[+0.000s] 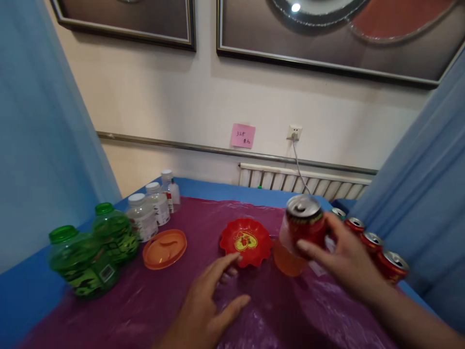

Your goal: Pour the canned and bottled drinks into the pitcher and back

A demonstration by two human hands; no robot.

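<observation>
My right hand [337, 252] grips a red drink can [307, 225] by its side, its silver top facing up. The can is held in the air in front of a container [290, 261] with an orange lower part, which it partly hides. Nearer to me, my left hand [214, 300] is empty, with thumb and fingers apart. Just beyond its fingertips lies a red scalloped plate [232, 237] with a yellow heart print. Left of the plate rests an orange round lid [165, 249] on the purple plastic sheet [203, 218].
Two green bottles [85, 266] and several clear jars with white caps [143, 218] line the left side. More cans [394, 266] stand in a row at the right edge. Behind the blue table [218, 189] are a radiator [276, 179] and a plugged-in cord [297, 160].
</observation>
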